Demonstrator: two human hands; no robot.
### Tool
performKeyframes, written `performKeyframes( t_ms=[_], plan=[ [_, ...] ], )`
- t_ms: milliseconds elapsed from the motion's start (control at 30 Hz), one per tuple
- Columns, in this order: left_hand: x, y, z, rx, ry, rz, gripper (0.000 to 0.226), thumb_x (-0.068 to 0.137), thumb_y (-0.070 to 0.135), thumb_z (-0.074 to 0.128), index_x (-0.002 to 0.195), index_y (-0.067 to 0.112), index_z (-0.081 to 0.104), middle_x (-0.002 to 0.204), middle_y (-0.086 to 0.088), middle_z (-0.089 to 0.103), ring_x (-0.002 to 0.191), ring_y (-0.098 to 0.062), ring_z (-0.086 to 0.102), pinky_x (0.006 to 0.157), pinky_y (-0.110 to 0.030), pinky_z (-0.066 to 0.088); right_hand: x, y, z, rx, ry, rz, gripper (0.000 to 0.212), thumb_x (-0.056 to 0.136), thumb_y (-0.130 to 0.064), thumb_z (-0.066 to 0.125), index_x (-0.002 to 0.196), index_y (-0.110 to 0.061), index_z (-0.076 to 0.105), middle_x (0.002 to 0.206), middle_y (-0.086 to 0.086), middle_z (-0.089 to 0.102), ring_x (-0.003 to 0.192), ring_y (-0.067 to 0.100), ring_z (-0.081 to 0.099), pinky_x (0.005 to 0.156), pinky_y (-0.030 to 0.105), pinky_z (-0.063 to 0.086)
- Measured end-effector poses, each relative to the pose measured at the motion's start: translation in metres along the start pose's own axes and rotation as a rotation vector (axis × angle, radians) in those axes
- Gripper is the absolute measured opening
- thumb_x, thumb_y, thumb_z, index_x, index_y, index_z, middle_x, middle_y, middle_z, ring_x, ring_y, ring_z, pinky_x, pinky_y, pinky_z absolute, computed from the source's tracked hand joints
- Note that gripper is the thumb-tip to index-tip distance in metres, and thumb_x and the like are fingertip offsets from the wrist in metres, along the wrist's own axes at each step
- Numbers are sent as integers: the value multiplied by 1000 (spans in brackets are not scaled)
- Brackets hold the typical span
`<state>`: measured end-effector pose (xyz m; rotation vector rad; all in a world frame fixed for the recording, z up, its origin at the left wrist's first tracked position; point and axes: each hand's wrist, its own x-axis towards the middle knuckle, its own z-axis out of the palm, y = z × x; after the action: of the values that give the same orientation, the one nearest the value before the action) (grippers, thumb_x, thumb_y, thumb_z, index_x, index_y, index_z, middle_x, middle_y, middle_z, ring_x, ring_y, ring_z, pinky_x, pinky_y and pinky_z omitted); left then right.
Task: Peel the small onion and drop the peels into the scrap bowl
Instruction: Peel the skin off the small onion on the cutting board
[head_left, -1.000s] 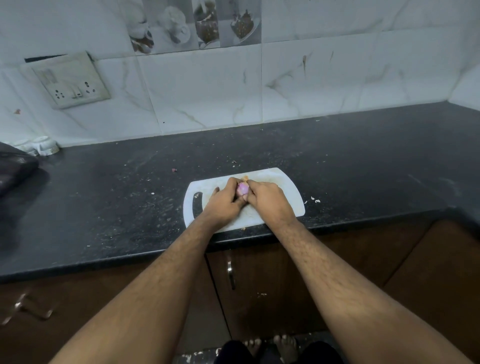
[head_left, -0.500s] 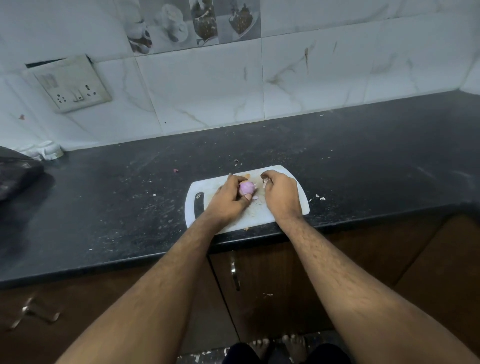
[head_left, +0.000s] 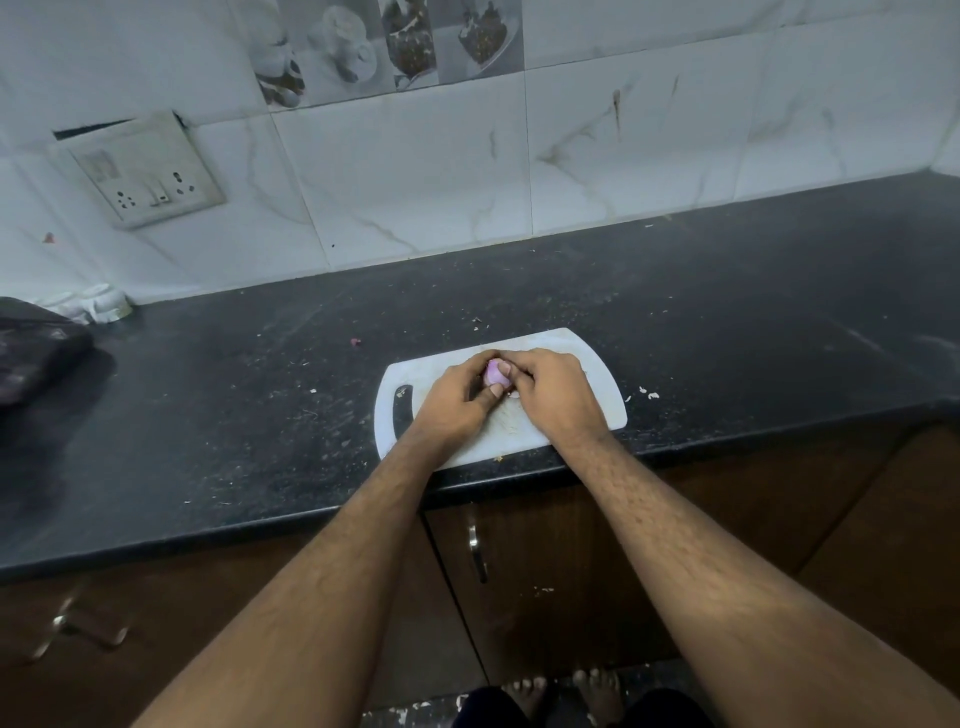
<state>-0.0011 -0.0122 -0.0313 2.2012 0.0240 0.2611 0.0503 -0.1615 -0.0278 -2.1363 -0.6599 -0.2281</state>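
Note:
A small purple onion (head_left: 493, 372) sits between both hands over the white cutting board (head_left: 597, 364) at the counter's front edge. My left hand (head_left: 457, 402) grips the onion from the left, thumb under it. My right hand (head_left: 553, 395) meets it from the right, its thumb and fingers curled onto the onion's top. Most of the onion is hidden by fingers. Some pale peel bits (head_left: 511, 421) lie on the board under the hands. No scrap bowl is in view.
The black counter (head_left: 727, 312) carries scattered peel crumbs (head_left: 649, 395) right of the board. A dark bag (head_left: 31, 353) lies at the far left, with a white object (head_left: 98, 304) beside the wall. A socket plate (head_left: 150, 171) hangs on the tiled wall. Cabinet doors are below.
Half a second ago my right hand was apart from the onion, to its right; now it has come back onto the onion. My left hand kept holding it.

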Motion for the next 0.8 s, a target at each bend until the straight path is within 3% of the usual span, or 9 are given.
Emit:
performKeyframes(
  t_ms=[133,300,433,567,667,733,800],
  plan=[
    [0,0,1,-3,8,23,45,103,18,59,148,14,52,136,4,65,129,-13,59,112,-29,43,1,-2,8,-283,-46,-61,28,107,-24,43,122,-17,66,105,5,68,95,23,65,79,37,52],
    [0,3,0,58,21,50,43,104,15,59,147,15,53,134,6,64,122,-7,56,93,-1,35,2,-2,11,-383,-54,-79,23,106,-16,45,122,-11,61,107,7,67,96,23,65,80,35,52],
    [1,-1,1,26,15,46,43,102,19,61,145,19,55,137,4,67,128,-12,59,109,-23,42,2,-5,11,-441,-81,-83,24,104,-15,50,126,-9,59,110,9,66,98,23,64,82,33,52],
    [2,-2,1,14,17,33,42,102,15,62,143,19,57,133,8,67,124,-7,59,97,-5,38,3,-9,6,-352,-54,-23,35,108,-34,42,117,-10,64,103,7,68,93,24,64,78,35,50],
    [2,-1,1,10,17,20,41,101,13,62,141,20,58,128,12,67,121,-6,60,95,-5,38,4,-9,4,-332,-49,18,28,107,-28,45,115,-10,66,102,7,70,94,24,65,74,34,47],
    [2,-1,0,0,14,-2,40,100,15,63,139,20,59,125,13,68,120,-8,61,100,-14,43,4,-9,4,-346,-27,28,23,105,-19,47,115,-12,66,101,6,71,93,23,65,74,35,48],
    [2,0,0,24,21,-17,41,98,23,65,139,23,59,126,11,70,122,-13,63,110,-32,46,3,-9,3,-300,-19,51,24,104,-16,45,112,-14,67,98,4,71,90,21,65,73,34,49]
  ],
)
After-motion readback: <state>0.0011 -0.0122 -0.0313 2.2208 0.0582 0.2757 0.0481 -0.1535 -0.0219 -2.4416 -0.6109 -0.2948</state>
